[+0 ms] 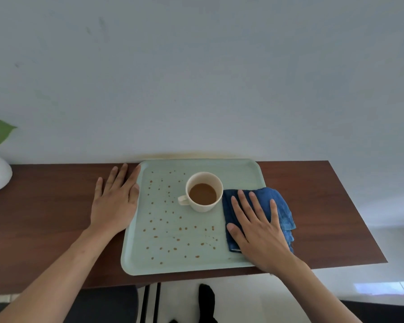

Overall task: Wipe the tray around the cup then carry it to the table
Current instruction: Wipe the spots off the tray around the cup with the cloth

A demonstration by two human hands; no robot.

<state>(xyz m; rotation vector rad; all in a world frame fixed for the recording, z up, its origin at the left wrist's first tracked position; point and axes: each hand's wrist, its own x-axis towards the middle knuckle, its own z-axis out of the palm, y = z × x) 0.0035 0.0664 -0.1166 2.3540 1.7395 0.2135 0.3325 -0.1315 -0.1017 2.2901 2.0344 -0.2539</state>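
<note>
Pressing folded blue terry cloth (266,206), speckled tray (168,266)

both hands (117,201) (257,227) flat, fingers spread

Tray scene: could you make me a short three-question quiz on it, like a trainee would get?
1. True or false: the cup on the tray is empty.
2. Which hand presses on the blue cloth?
A. left hand
B. right hand
C. neither
3. Fill in: the brown spots lie mostly to the ___ of the cup and in front of it.

Key:
1. False; it holds brown liquid.
2. B; the left hand lies flat on the counter against the tray's left rim.
3. Left; the spots are still unwiped.
</note>
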